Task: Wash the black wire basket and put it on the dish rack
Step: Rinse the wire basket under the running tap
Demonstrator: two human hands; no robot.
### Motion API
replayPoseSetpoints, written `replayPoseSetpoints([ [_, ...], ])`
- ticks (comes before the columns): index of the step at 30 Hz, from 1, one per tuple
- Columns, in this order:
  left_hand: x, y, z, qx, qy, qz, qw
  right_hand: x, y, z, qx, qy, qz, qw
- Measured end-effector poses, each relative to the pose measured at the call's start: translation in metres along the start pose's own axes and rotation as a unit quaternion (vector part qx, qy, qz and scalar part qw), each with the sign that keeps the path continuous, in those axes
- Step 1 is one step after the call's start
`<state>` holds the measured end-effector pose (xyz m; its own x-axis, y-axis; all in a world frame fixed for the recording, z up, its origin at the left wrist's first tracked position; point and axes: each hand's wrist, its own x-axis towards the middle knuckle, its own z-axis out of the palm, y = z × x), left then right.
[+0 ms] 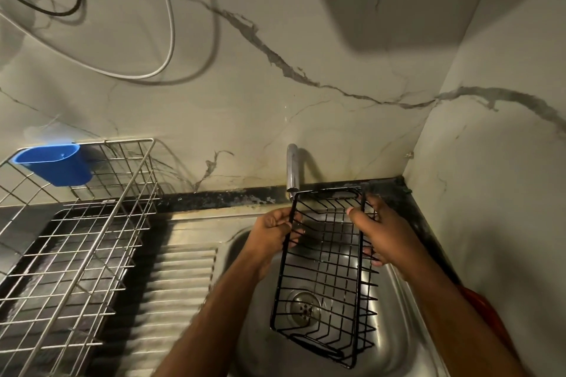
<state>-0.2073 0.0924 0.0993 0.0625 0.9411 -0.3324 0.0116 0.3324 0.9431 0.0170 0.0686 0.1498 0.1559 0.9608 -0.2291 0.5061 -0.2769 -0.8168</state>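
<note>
Two bare hands held one black wire basket [327, 272] above the steel sink [395, 309], its far end just under the chrome tap [292, 170]. Left hand [272, 232]: fingers curled round the basket's left rim wire, thumb on top. Right hand [382, 232]: thumb hooked over the right rim wire, fingers wrapped under the side, tips showing below. Basket tilted, long axis running away from the person, open side facing up; drain [304, 311] visible through its mesh. One metal dish rack [76, 242] stood to the left of the sink, beyond the ribbed drainboard [180, 291], with one blue plastic cup [55, 164] hung on its far rim. No brand, label or readable writing showed on any item. Marble-patterned wall [245, 86] behind, with hanging cables [165, 24].
</note>
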Motion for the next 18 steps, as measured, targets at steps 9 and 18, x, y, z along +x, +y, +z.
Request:
replayPoseSetpoints([
  [9,-0.007,-0.003,-0.006,0.024,0.042,0.015,0.999,-0.005,-0.001,0.004,0.043,-0.035,0.022,0.998],
  [18,-0.012,-0.007,-0.013,0.042,0.07,0.025,0.996,-0.004,0.007,0.011,0.099,-0.071,0.048,0.991],
])
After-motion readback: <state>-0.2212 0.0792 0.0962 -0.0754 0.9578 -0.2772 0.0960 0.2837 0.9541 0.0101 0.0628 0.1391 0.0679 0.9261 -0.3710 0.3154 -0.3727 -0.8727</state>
